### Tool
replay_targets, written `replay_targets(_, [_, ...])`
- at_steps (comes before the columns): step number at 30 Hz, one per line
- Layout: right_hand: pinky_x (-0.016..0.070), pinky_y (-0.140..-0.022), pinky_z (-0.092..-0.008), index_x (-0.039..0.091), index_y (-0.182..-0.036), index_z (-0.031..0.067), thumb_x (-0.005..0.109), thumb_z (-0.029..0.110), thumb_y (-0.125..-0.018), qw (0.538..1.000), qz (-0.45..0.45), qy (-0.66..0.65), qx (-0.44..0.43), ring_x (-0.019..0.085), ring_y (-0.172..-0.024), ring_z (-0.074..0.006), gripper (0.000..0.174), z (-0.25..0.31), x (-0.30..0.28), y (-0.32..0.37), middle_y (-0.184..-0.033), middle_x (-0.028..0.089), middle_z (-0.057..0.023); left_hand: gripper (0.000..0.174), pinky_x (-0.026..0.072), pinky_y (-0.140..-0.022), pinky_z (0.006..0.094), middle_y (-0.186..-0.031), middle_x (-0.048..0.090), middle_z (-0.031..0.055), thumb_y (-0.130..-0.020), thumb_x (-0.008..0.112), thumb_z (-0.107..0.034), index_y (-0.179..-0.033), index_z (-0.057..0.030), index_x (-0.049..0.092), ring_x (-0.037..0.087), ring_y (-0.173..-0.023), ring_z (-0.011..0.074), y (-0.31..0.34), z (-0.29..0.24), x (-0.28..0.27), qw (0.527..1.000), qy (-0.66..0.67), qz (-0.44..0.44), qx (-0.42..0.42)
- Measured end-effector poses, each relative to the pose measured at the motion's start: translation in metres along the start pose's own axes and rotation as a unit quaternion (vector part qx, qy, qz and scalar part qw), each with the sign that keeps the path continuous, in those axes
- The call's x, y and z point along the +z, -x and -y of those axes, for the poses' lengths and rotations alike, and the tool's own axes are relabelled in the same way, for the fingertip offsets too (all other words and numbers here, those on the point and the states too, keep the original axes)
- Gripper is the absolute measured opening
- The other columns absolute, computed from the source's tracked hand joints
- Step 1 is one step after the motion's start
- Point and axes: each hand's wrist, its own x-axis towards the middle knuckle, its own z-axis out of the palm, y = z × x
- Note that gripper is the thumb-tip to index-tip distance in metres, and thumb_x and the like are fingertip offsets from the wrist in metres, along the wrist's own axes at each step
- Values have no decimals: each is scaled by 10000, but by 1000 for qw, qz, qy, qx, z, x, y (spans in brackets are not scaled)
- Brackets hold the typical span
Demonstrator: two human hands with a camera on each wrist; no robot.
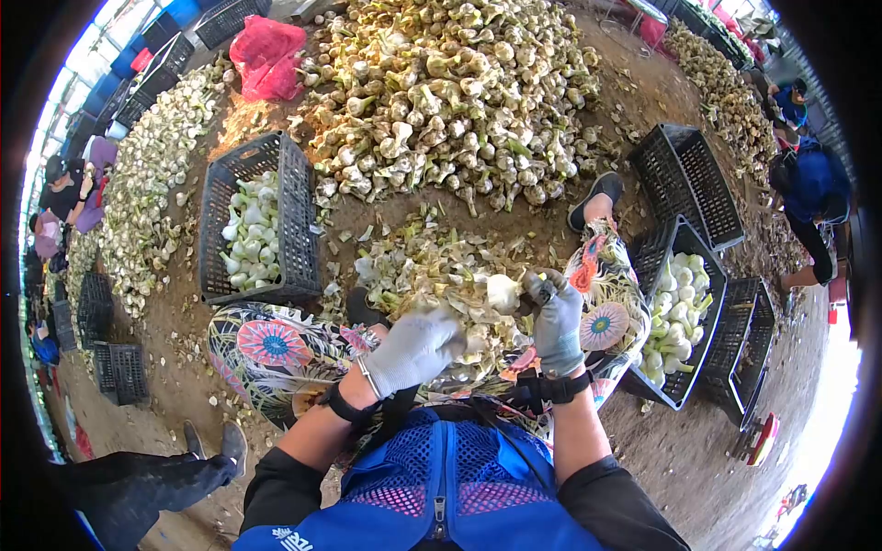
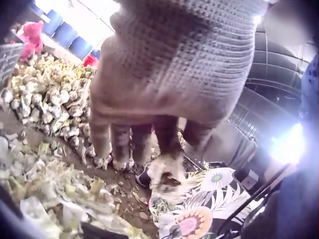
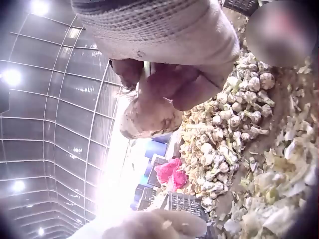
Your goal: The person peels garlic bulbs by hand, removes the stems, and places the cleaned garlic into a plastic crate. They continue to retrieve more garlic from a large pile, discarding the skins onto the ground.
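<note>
A garlic bulb (image 1: 503, 292) with a brown-stained underside is gripped in my gloved right hand (image 1: 557, 321). The right wrist view shows the fingers curled about the stem of this garlic bulb (image 3: 152, 118), its round end sticking out. My gloved left hand (image 1: 418, 349) is held apart from the bulb, to its left, over my patterned trousers. The fingers (image 2: 122, 142) of the left hand stretch downward, slightly blurred. Between my feet lies a heap of stripped garlic skins (image 1: 441, 262).
A large heap of untrimmed garlic (image 1: 450, 101) rises ahead. Black crates of cleaned garlic stand on the left (image 1: 292, 220) and right (image 1: 684, 367), with another black crate (image 1: 684, 184) at front right. A pink net sack (image 1: 266, 57) lies behind. Other people (image 1: 813, 184) sit at the sides.
</note>
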Motion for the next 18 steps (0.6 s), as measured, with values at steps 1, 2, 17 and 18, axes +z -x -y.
replay_targets(1, [490, -595, -235, 684, -946, 17, 729, 174, -924, 1000, -1, 1, 1, 601, -646, -84, 165, -1, 0, -1, -805, 671, -12, 217, 518, -744, 398, -965, 665, 147, -865, 734, -233, -928, -30, 687, 659, -835, 317, 9, 6, 9, 999, -22, 27, -17])
replay_targets(2, [498, -596, -233, 683, -948, 18, 725, 175, -926, 1000, -8, -13, 3, 607, -652, -82, 164, -1, 1, -2, -810, 675, -12, 217, 518, -744, 398, -965, 665, 147, -865, 734, -233, -928, -30, 687, 659, -835, 317, 7, 6, 8, 999, -21, 27, -18])
replay_targets(17, [476, -706, -220, 681, -1011, -30, 653, 265, -991, 994, 28, 107, 24, 570, -784, -55, 296, -28, 43, 9, -889, 693, -26, 546, 491, -936, 360, -1176, 612, 183, -824, 753, -125, -1303, 14, 532, 613, -1066, 327, -26, 5, 18, 963, 158, -215, -36])
replay_targets(18, [471, -710, -231, 685, -1036, -58, 653, 204, -987, 990, 31, 138, -9, 561, -795, -59, 268, -32, 45, 8, -888, 689, -19, 545, 493, -925, 345, -1169, 614, 160, -840, 748, -128, -1317, 11, 523, 616, -1051, 289, -26, 4, 16, 965, 162, -202, -43])
